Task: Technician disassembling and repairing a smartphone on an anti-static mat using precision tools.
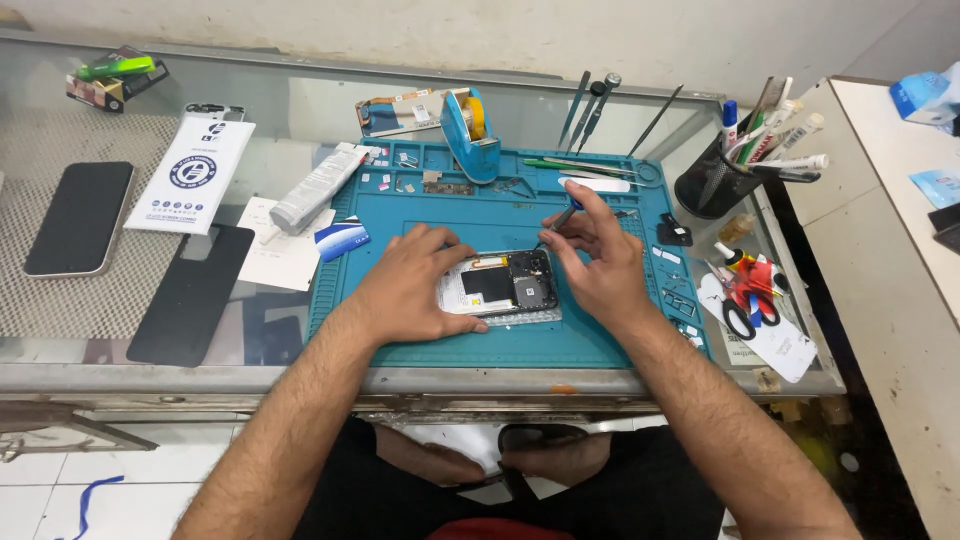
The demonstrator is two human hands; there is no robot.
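Fingers of the left hand (415, 285) press flat on the opened phone (500, 288) at mid-mat (600, 345); right hand (597, 262) pinches a thin tool (558, 222). Light, rigid, fragile: steady by edges only.

A teal-blue work mat (590, 340) is filling the centre of the frame, and the opened phone (500, 285) on it is showing white, black and a touch of orange. At upper centre a blue tape dispenser (470, 135) is carrying yellow tape. On the left, a black phone (80, 218) is lying on grey mesh. At right, red-handled scissors (745, 295) are sitting below a black pen cup (712, 188).
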